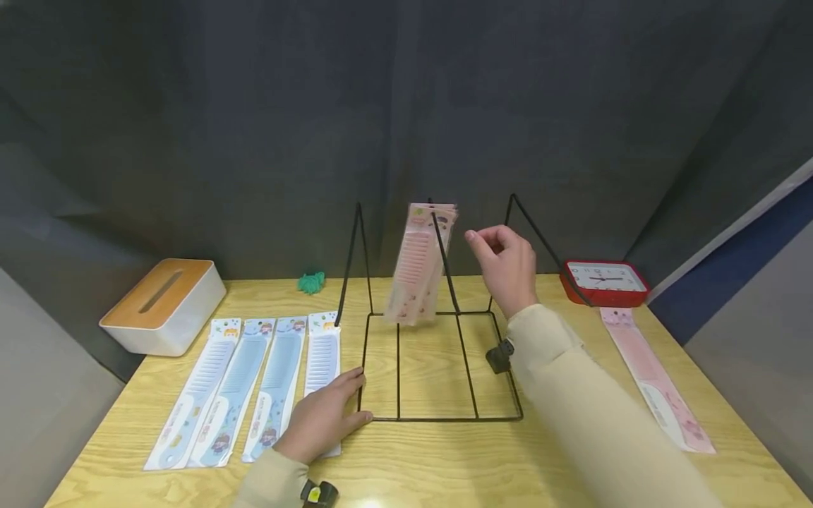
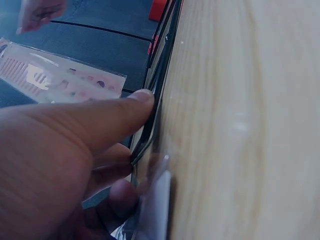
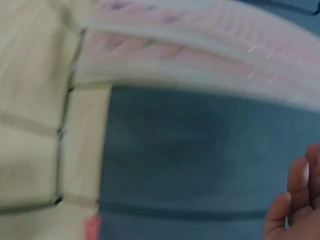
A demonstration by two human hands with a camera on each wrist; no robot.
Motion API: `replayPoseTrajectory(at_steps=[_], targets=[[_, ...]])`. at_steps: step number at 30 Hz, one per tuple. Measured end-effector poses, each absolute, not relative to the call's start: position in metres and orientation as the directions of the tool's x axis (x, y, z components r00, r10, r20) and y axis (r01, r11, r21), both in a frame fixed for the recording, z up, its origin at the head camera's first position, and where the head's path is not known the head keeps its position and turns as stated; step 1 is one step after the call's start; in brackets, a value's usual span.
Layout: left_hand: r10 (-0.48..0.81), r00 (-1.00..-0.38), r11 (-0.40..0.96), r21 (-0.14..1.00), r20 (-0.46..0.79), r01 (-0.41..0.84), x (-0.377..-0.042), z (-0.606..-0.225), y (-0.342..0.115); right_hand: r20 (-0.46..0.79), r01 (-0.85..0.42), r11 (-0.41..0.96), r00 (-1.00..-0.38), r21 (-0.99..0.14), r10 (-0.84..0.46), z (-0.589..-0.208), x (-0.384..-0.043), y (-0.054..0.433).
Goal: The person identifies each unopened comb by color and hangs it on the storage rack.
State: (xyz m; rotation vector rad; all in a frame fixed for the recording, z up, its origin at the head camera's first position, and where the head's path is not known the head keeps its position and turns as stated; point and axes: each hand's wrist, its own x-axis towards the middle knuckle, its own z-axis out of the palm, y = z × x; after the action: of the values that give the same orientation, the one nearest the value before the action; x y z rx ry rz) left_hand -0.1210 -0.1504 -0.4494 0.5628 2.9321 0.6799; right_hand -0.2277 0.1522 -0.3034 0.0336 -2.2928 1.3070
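My left hand (image 1: 325, 416) grips the front left corner of a black wire rack (image 1: 438, 420), with the thumb (image 2: 125, 107) lying along the wire in the left wrist view. Pink combs in clear packaging (image 1: 413, 261) hang overlapping from the middle arm of the rack and lean to one side. Just right of them, my right hand (image 1: 508, 267) is raised with its fingers loosely bent and nothing in them. In the right wrist view the hanging combs (image 3: 200, 45) look blurred, and the right fingertips (image 3: 298, 175) are apart from them.
Several packaged blue and purple combs (image 1: 273, 388) lie in a row at the left, the nearest partly under my left hand. One packaged pink comb (image 1: 657, 381) lies at the right, below a red clock (image 1: 603, 279). A tissue box (image 1: 161, 303) and a green tangle (image 1: 311, 283) stand behind.
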Motion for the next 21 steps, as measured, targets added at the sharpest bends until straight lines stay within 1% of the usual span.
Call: replayPoseTrajectory(at_steps=[4,8,11,12,14,16,19,21], targets=[[0.355,-0.935,0.838,0.437,0.020,0.327,-0.120,-0.448,-0.154,0.396,-0.235,0.606,-0.906,-0.760,0.146,-0.332,-0.234,0.185],[0.351,-0.936,0.837,0.444,0.014,0.320,-0.118,-0.448,-0.155,0.288,-0.140,0.656,-0.950,-0.742,0.122,-0.360,-0.238,0.228],[0.353,-0.936,0.834,0.452,0.006,0.317,-0.114,-0.447,-0.156,0.248,-0.075,0.692,-0.957,-0.718,0.153,-0.379,-0.241,0.263],[0.356,-0.935,0.833,0.450,0.008,0.321,-0.113,-0.446,-0.157,0.252,-0.065,0.700,-0.953,-0.711,0.167,-0.384,-0.242,0.275],[0.356,-0.935,0.836,0.444,0.010,0.323,-0.111,-0.446,-0.157,0.302,-0.060,0.742,-0.933,-0.667,0.196,-0.396,-0.244,0.299],[0.354,-0.935,0.840,0.436,0.012,0.324,-0.109,-0.445,-0.159,0.317,-0.028,0.777,-0.922,-0.628,0.223,-0.408,-0.245,0.322],[0.352,-0.936,0.843,0.432,0.006,0.320,-0.108,-0.446,-0.160,0.282,0.061,0.790,-0.915,-0.610,0.288,-0.421,-0.245,0.353],[0.357,-0.934,0.842,0.432,0.006,0.324,-0.107,-0.447,-0.160,0.243,0.115,0.774,-0.912,-0.623,0.331,-0.427,-0.244,0.374]])
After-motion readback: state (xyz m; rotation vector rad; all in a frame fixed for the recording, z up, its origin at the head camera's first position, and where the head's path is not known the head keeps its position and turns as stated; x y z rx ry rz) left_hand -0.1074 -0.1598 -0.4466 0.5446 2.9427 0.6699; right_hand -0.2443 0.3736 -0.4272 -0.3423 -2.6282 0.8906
